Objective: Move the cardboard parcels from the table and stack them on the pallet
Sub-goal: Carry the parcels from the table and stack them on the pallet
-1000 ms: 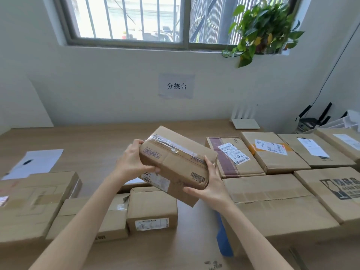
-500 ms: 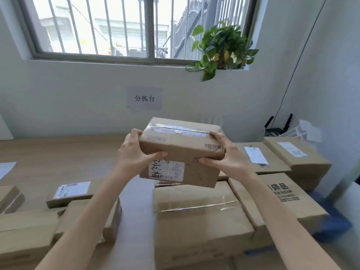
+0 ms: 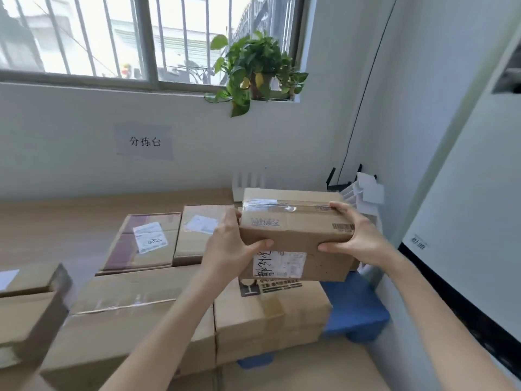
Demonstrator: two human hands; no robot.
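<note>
I hold a small cardboard parcel [image 3: 296,230] in the air with both hands; it has clear tape on top and a white label on its front. My left hand [image 3: 228,244] grips its left end and my right hand [image 3: 358,235] grips its right end. It hangs above a stack of larger parcels [image 3: 270,314] that rest on a blue pallet [image 3: 355,311]. A big taped parcel [image 3: 132,320] lies to the left of that stack. Two flat parcels with white labels [image 3: 146,241] [image 3: 200,232] lie further back.
A wooden table [image 3: 56,221] runs along the wall under a barred window with a potted plant [image 3: 253,69]. More boxes [image 3: 28,306] sit at the left edge. A white wall panel [image 3: 465,207] stands close on the right, and white paper trays [image 3: 363,193] fill the corner.
My view and both hands have swung to the right, carrying the small parcel from over the table to above the stack on the blue pallet. The grip is unchanged.
</note>
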